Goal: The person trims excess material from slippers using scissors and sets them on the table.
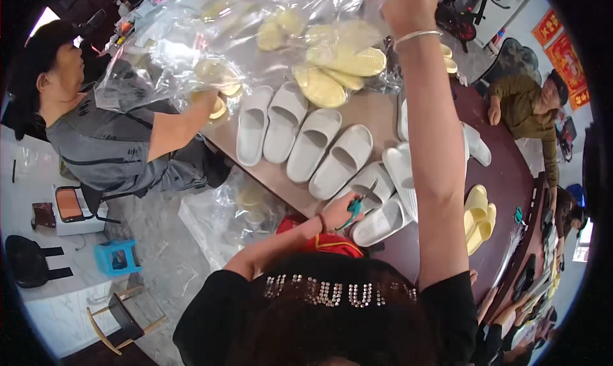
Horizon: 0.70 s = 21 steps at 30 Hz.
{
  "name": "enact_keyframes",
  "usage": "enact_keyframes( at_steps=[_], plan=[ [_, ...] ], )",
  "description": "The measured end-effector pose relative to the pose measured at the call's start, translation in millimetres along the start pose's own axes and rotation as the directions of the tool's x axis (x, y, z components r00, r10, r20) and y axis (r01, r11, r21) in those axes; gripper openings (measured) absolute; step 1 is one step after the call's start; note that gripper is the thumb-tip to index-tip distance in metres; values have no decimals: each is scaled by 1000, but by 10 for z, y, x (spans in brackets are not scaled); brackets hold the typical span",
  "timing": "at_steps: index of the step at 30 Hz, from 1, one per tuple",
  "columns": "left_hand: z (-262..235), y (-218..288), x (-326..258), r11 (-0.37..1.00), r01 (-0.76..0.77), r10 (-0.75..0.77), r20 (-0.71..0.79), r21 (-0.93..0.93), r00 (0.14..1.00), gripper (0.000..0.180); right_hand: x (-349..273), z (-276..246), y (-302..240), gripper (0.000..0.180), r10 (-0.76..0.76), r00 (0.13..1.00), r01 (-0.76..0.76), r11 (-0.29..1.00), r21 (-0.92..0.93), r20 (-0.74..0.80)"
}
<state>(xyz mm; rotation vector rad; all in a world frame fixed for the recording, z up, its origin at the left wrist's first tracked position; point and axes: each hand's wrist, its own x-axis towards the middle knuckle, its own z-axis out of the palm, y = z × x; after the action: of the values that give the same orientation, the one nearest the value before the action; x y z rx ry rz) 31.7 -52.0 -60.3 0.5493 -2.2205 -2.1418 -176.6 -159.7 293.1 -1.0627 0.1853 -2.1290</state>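
My left hand (337, 211) is closed around small teal-handled scissors (352, 211), at the near edge of the table beside a grey-white slipper (381, 220). More grey-white slippers (314, 144) lie in a slanting row ahead of it. My right arm is stretched up and forward, and my right hand (412, 7) is closed at the edge of a large clear plastic bag (172, 34), which spreads across the far side of the table. Yellow slippers (345, 59) lie under and beside the plastic. The fingertips of my right hand are partly cut off by the upper edge.
At the left a seated person in grey (115, 130) reaches toward yellow slippers under the plastic. Across the dark red table (447, 238) sits a person in olive (530, 104). Yellow slippers (477, 219) and another teal scissors (518, 216) lie right. A blue stool (117, 257) stands on the floor.
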Motion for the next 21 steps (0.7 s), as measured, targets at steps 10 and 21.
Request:
enact_keyframes(
  at_steps=[10, 21],
  plan=[
    [-451, -306, -182, 987, 137, -143, 59, 89, 988, 48, -1024, -1720, 1446, 25, -237, 443, -200, 914, -353, -865],
    [-216, 29, 261, 976, 75, -126, 253, 203, 959, 47, -2973, -2114, -650, 43, 74, 352, -412, -883, -226, -933]
  ],
)
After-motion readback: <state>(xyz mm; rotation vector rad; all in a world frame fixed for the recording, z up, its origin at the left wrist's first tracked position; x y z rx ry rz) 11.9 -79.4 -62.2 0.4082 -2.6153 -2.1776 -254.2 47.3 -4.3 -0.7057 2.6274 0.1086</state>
